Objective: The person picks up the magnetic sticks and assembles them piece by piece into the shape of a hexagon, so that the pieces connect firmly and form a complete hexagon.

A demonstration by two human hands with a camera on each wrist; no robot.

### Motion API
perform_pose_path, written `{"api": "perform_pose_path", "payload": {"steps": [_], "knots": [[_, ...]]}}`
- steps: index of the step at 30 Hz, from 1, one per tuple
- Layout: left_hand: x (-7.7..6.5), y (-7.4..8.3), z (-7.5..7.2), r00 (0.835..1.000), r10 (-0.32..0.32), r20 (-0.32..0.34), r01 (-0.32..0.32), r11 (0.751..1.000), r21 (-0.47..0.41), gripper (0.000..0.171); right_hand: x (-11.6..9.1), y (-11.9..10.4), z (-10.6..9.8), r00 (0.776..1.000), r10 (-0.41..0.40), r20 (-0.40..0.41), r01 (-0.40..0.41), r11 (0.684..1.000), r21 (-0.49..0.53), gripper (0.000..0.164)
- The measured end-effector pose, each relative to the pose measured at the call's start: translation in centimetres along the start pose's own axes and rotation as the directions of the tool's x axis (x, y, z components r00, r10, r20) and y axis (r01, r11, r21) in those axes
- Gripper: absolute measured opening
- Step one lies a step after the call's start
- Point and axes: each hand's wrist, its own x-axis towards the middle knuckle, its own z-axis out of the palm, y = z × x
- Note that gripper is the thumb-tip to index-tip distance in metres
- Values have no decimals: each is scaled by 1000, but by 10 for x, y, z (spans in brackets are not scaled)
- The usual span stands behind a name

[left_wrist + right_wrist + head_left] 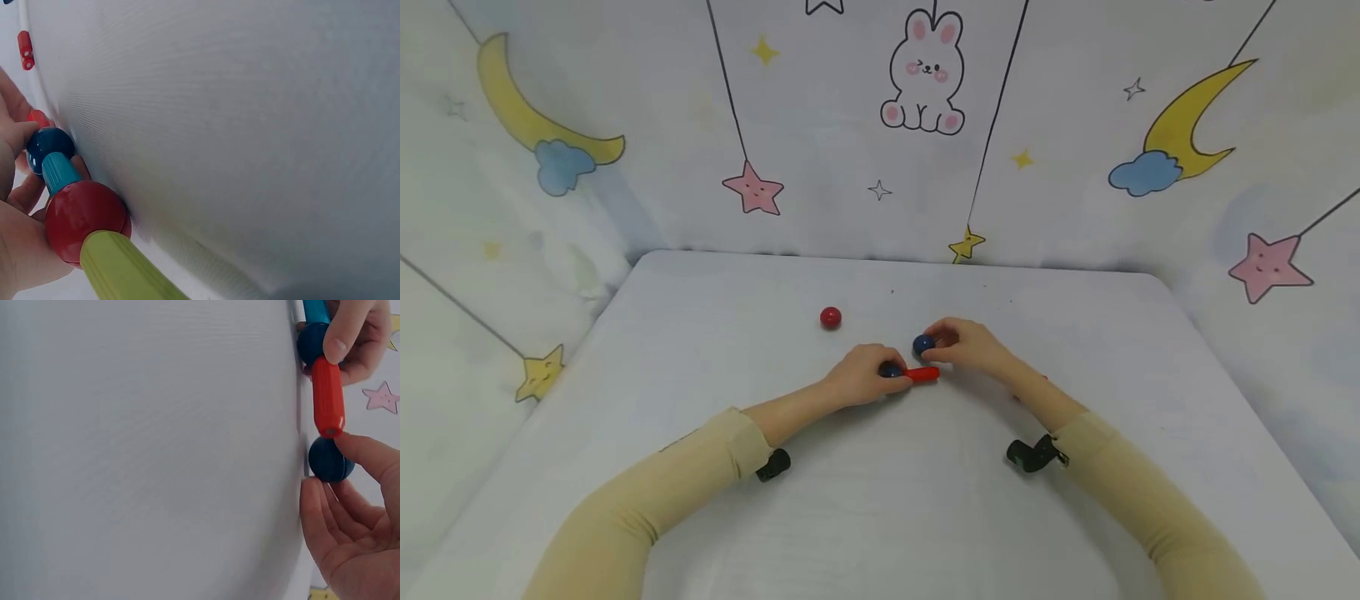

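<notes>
My left hand grips a dark blue ball in a chain of toy balls and rods. From that ball a red rod points right, and a light blue rod joins it to a red ball carrying a yellow-green rod. The forearm hides much of this chain in the head view. My right hand pinches a second dark blue ball between thumb and fingers. In the right wrist view this ball sits right at the free end of the red rod.
A loose red ball rests on the white table, farther back to the left. Small red pieces lie beyond the left hand in its wrist view. Black wrist-camera parts hang below the forearms. A printed cloth backs the table.
</notes>
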Motion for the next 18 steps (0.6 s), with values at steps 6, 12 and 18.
{"api": "perform_pose_path", "payload": {"steps": [6,12,18], "knots": [[-1,1,-1,1000,-18,6,18,1000,7,18,-29,18,-10,999,29,-12,-29,999,28,46],[1,0,-2,1000,-17,18,17,1000,-2,18,-44,20,-12,1000,12,11,-13,998,56,45],[7,-1,-3,1000,-3,28,3,1000,-14,18,-48,18,-10,1000,-21,4,20,998,65,42]]}}
